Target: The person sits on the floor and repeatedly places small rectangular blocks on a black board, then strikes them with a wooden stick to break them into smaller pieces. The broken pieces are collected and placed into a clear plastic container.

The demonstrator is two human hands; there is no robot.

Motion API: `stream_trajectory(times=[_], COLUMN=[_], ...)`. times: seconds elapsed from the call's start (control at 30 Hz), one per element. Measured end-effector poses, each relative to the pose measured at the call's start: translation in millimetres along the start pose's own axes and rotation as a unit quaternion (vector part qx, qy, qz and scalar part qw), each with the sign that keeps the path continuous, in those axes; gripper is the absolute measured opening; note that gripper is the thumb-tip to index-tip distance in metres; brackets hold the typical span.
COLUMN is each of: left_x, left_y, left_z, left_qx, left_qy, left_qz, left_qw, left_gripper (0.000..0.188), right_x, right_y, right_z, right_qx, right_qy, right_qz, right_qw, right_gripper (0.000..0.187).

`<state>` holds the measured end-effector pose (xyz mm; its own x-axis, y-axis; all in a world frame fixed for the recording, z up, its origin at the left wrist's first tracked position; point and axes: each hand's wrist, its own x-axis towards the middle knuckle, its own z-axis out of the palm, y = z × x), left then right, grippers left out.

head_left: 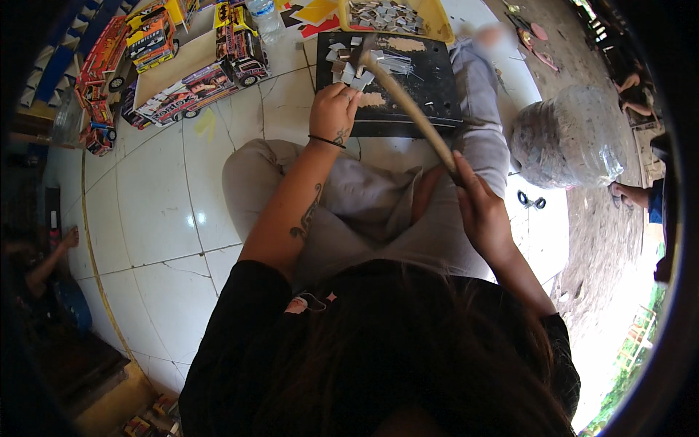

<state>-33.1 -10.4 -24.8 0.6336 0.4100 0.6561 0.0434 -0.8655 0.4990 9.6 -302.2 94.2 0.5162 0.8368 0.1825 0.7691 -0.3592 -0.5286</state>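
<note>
My right hand [482, 211] is wrapped round the lower end of a hammer's long wooden handle [415, 113]. The hammer's head is over the black board [429, 98] in front of my crossed legs, blurred and hard to make out. On the board's left side my left hand [335, 109] is closed, its fingertips pinching a small flat silver metal piece [362, 81] close to the hammer head. Several similar metal pieces [338, 54] lie around the fingertips. Thin metal rods [397, 67] rest on the board to the right of them.
A yellow tray [445, 33] of small metal pieces stands beyond the board. Colourful toy trucks [186, 95] are at the far left, near a clear bottle [263, 16]. Scissors [531, 200] and a plastic-wrapped bundle [568, 138] are on the right. Other people sit at both edges.
</note>
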Motion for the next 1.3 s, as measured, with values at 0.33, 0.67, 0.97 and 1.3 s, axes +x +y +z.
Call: stream_trajectory(times=[0.33,0.67,0.97,1.3], left_x=[-0.1,-2.4,13.6,25.5], left_y=[-1.1,2.5,28.3,-19.5], left_z=[-0.6,-8.7,-18.5,-16.5], left_qx=[0.01,-0.006,-0.351,-0.116], left_qy=[-0.012,-0.035,-0.137,-0.044], left_qz=[-0.003,-0.014,-0.176,-0.199], left_qw=[1.0,0.999,0.909,0.972], left_gripper=[0.011,0.013,0.012,0.025], right_x=[0.0,56.3,89.8,226.4], right_y=[9.7,95.7,66.6,74.9], right_z=[7.5,33.2,46.6,47.5], right_qx=[-0.001,-0.131,-0.11,0.437], right_qy=[-0.035,0.09,0.195,-0.124], right_qz=[0.025,0.174,-0.021,0.125], right_qw=[0.999,0.972,0.974,0.882], right_gripper=[0.055,0.052,0.059,0.028])
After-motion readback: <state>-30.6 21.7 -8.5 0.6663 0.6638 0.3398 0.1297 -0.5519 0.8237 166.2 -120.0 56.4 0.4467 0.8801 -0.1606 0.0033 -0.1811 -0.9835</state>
